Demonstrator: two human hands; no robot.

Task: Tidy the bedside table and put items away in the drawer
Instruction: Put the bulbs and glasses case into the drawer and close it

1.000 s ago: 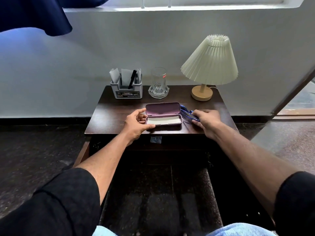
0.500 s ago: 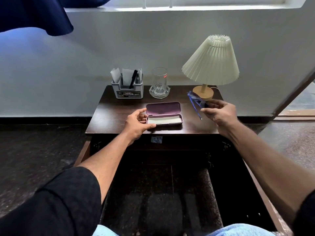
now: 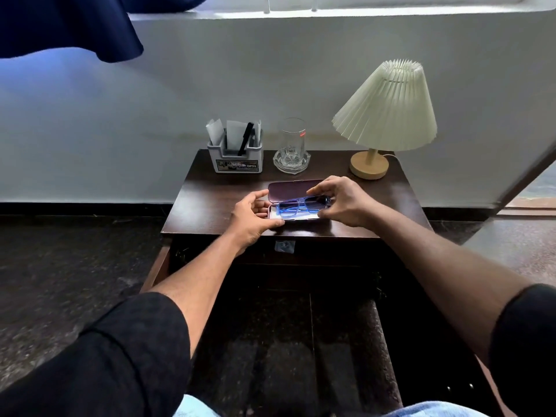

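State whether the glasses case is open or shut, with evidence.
Open. The case has its lid tilted back, and blue glasses show in its lower half.

The right hand [image 3: 346, 203] covers the right end of the blue glasses [image 3: 296, 206] and of the open case [image 3: 290, 189], and the left hand [image 3: 252, 216] hides the case's left end, so how the frame seats at either end cannot be told. The red mark on the drinking glass [image 3: 293, 139] is too small to read, and the drawer [image 3: 158, 266] interior is too dark to show any contents. The dark curtain [image 3: 69, 25] is cut off by the top and left edges.
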